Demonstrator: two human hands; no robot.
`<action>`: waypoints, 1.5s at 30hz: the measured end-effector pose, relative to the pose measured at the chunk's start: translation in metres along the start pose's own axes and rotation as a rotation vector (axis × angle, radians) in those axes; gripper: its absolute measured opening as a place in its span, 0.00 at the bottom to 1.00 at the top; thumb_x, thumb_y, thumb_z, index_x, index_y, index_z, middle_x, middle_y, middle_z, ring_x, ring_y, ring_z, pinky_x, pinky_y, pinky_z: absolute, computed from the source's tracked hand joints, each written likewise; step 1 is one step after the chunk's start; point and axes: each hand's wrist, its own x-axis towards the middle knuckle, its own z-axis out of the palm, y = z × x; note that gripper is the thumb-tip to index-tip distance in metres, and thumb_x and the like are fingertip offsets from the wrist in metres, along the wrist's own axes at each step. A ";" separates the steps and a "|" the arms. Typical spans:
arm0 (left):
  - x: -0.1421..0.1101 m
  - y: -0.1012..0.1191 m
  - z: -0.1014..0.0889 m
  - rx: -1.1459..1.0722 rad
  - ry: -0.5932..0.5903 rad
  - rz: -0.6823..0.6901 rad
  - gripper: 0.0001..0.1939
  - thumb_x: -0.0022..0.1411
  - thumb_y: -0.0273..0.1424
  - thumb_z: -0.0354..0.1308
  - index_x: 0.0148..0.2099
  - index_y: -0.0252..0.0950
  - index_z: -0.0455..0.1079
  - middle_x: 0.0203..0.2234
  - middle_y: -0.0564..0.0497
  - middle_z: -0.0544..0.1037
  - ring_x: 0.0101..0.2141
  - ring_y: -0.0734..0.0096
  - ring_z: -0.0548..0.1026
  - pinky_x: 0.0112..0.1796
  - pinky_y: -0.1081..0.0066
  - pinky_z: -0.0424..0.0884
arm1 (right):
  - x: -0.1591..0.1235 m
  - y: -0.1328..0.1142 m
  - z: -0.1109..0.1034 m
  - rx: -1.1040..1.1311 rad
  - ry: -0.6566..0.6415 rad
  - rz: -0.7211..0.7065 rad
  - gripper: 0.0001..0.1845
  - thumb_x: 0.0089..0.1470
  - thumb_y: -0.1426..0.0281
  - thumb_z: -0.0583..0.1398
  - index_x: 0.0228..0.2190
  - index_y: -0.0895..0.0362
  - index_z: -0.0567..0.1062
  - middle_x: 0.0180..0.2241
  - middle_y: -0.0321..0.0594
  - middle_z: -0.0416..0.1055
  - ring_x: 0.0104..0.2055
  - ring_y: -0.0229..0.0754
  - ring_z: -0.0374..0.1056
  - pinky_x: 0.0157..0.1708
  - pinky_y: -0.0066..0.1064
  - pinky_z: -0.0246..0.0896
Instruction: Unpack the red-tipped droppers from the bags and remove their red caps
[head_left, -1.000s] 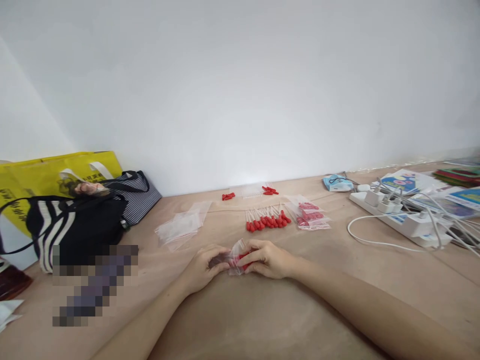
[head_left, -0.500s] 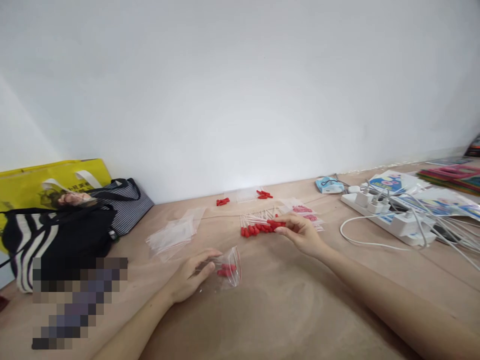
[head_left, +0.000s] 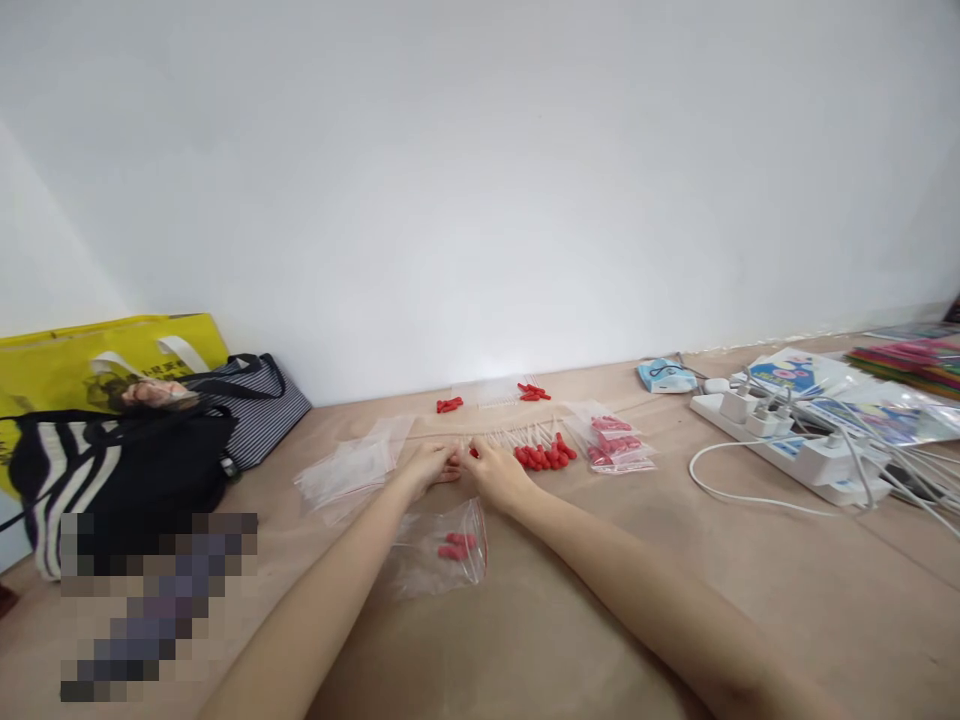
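My left hand (head_left: 431,464) and my right hand (head_left: 496,472) meet fingertip to fingertip at the left end of a row of red-tipped clear sticks (head_left: 544,453) on the tan table (head_left: 570,620). Both hands pinch at something small and red between them; I cannot make out which hand holds it. A small clear zip bag (head_left: 442,552) with a few red pieces inside lies loose on the table between my forearms. Filled bags (head_left: 615,438) rest right of the sticks, and a pile of empty clear bags (head_left: 352,465) lies left of my left hand.
Striped and black bags (head_left: 142,455) and a yellow bag (head_left: 82,355) stand at the left by the wall. A white power strip (head_left: 802,445) with plugs and cables, leaflets (head_left: 795,372) and a blue face mask (head_left: 664,375) lie at the right. More red pieces (head_left: 448,404) sit near the wall.
My left hand let go of the small bag, which now lies on the table, and moved forward. My right hand shifted left along the sticks and met it.
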 end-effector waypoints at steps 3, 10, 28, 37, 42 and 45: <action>0.007 0.000 0.004 0.004 -0.041 -0.015 0.10 0.48 0.33 0.60 0.23 0.31 0.67 0.19 0.51 0.73 0.20 0.77 0.71 0.27 0.75 0.69 | 0.002 0.000 0.004 -0.046 -0.036 0.000 0.12 0.54 0.73 0.51 0.40 0.58 0.70 0.35 0.45 0.65 0.34 0.40 0.64 0.29 0.28 0.56; 0.015 -0.005 0.012 0.059 -0.029 0.047 0.10 0.42 0.30 0.64 0.26 0.31 0.67 0.14 0.56 0.69 0.15 0.81 0.66 0.19 0.79 0.62 | -0.014 0.006 -0.003 -0.019 0.012 -0.015 0.15 0.51 0.62 0.56 0.38 0.58 0.70 0.38 0.45 0.65 0.38 0.43 0.62 0.37 0.33 0.54; -0.064 -0.013 -0.022 0.589 0.092 0.569 0.11 0.53 0.35 0.53 0.37 0.38 0.72 0.35 0.49 0.75 0.39 0.66 0.70 0.44 0.67 0.64 | -0.079 0.001 -0.035 0.629 0.022 0.045 0.06 0.48 0.72 0.58 0.29 0.57 0.75 0.24 0.36 0.64 0.29 0.35 0.61 0.31 0.25 0.56; -0.113 -0.037 -0.034 0.975 -0.238 0.641 0.22 0.58 0.39 0.48 0.55 0.41 0.59 0.54 0.49 0.63 0.54 0.63 0.59 0.54 0.59 0.53 | -0.060 -0.018 -0.029 0.660 -0.079 -0.117 0.11 0.42 0.68 0.63 0.33 0.54 0.75 0.33 0.36 0.71 0.37 0.37 0.65 0.41 0.30 0.53; -0.107 -0.037 -0.025 0.995 -0.272 0.672 0.24 0.60 0.40 0.46 0.57 0.41 0.56 0.56 0.49 0.60 0.56 0.63 0.56 0.55 0.58 0.50 | -0.057 -0.021 -0.024 0.673 -0.058 -0.150 0.09 0.44 0.69 0.61 0.32 0.56 0.74 0.34 0.39 0.72 0.37 0.38 0.66 0.40 0.29 0.54; -0.109 -0.038 -0.027 1.031 -0.268 0.660 0.25 0.60 0.41 0.44 0.59 0.42 0.52 0.57 0.49 0.56 0.57 0.63 0.53 0.56 0.58 0.49 | -0.061 -0.022 -0.024 0.613 -0.036 -0.159 0.09 0.44 0.74 0.59 0.32 0.57 0.73 0.32 0.39 0.72 0.36 0.38 0.66 0.38 0.28 0.56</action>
